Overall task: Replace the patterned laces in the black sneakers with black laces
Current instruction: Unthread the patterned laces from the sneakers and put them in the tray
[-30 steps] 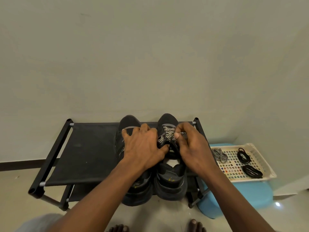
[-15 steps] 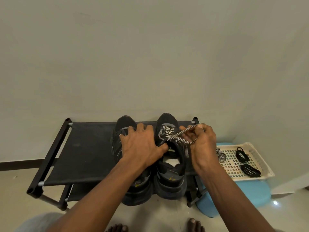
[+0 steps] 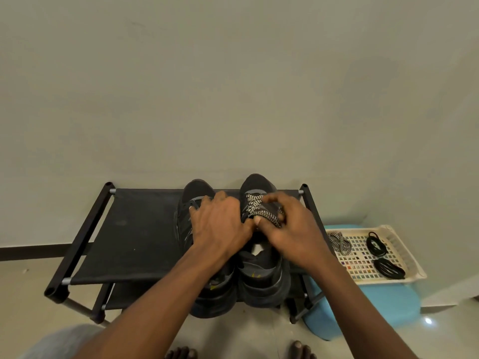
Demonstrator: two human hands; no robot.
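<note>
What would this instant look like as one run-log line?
left hand rests on left black sneaker | right hand pinches black-and-white patterned lace on right black sneaker | cream plastic basket holds two black lace coils

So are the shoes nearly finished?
Not yet. One loose patterned lace lies in the tray. The right hand pinches the threaded patterned lace on the right sneaker; the left hand rests on the left sneaker. Both black laces wait coiled in the tray.

Room on rack top (image 3: 134, 234) L of sneakers (image 3: 256, 185), wall (image 3: 233, 86) close behind, tray (image 3: 388, 280) w/ lace coils (image 3: 388, 268) crowds R
</note>
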